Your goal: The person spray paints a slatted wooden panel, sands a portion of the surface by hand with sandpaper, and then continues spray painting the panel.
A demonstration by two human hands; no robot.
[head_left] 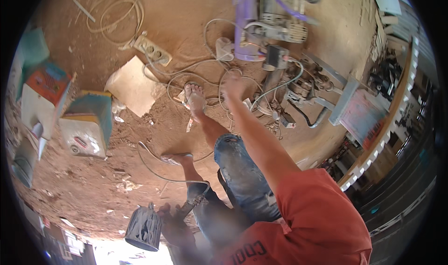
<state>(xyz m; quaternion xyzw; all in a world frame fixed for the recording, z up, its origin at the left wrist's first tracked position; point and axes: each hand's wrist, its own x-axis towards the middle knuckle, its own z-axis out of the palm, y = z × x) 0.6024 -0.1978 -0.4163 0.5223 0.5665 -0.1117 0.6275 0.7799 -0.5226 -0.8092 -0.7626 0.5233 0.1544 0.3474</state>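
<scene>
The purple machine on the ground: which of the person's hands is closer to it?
Right. The right hand reaches out just below the purple machine, among the cables. The left hand is far back, holding a spray gun with a metal cup.

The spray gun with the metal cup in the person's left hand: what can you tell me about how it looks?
The spray gun has a grey metal cup, paint-smeared and widening toward its lower end, low in the head view. The left hand grips its dark body beside the cup. A thin pale hose runs from the handle's fitting in a curve over the sandy ground.
</scene>
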